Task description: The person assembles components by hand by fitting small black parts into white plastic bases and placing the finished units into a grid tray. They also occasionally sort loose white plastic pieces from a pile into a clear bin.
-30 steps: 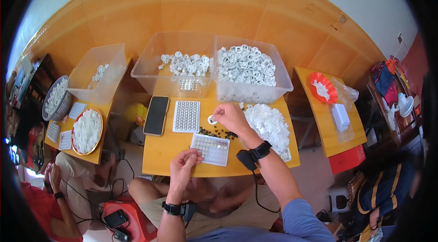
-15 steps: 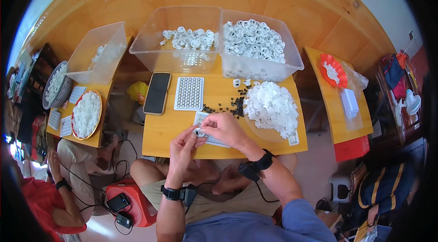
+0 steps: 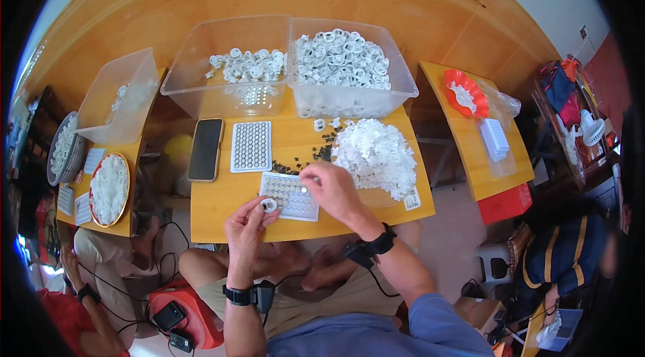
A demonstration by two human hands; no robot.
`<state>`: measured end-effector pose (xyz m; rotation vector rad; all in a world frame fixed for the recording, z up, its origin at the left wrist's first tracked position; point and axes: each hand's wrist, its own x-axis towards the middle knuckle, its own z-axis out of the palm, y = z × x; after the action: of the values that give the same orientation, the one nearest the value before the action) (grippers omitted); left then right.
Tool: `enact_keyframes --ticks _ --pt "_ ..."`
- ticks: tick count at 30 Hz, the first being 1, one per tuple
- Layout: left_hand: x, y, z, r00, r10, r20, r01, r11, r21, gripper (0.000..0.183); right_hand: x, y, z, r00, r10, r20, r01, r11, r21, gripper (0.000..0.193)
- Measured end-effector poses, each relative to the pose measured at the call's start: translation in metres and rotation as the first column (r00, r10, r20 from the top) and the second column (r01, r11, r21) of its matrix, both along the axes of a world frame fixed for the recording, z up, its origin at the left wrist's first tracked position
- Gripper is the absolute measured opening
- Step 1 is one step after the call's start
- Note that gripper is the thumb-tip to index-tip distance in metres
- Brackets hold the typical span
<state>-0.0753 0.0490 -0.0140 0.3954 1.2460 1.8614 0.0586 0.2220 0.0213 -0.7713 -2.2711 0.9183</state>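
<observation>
Between the thumb and fingers of my left hand [image 3: 247,224] is a small round white plastic part [image 3: 269,205] with a dark opening in it. It is held just off the lower left corner of a white tray [image 3: 306,214] with rows of small round silvery discs like button cells. My right hand [image 3: 330,194] is over the tray's upper right side, its thumb and fingers pinched together. What they hold, if anything, is too small to make out. Small black parts [image 3: 285,167] lie scattered behind the tray, and a heap of white plastic pieces [image 3: 376,155] is to the right.
A second filled tray [image 3: 250,147] and a phone [image 3: 205,148] lie at the left. Behind stand two clear bins [image 3: 228,105], [image 3: 353,98] of white parts. Side tables hold a basket [image 3: 70,148] and a red dish [image 3: 465,93]. A person in red [image 3: 101,316] sits at left.
My hands have come apart. The left keeps the white part and has shifted left and down; the right has moved over the tray, which now shows more fully. The whole view has shifted.
</observation>
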Motion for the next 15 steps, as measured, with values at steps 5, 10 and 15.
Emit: enact_keyframes --ticks 5,10,15 --pt "-0.003 0.003 0.006 0.997 0.028 0.075 -0.030 0.999 0.031 0.028 0.007 0.008 -0.004 0.996 -0.016 0.083 0.010 0.998 0.069 0.006" --pt "-0.004 0.006 0.010 0.990 0.066 0.122 -0.074 0.996 0.058 0.028 0.003 -0.002 -0.012 0.987 0.035 0.159 -0.056 0.991 0.124 0.006" --pt "-0.001 0.010 -0.002 0.997 -0.076 0.023 0.075 0.995 0.060 0.022 0.003 -0.007 -0.017 0.978 -0.019 0.207 -0.023 0.980 0.199 0.004"
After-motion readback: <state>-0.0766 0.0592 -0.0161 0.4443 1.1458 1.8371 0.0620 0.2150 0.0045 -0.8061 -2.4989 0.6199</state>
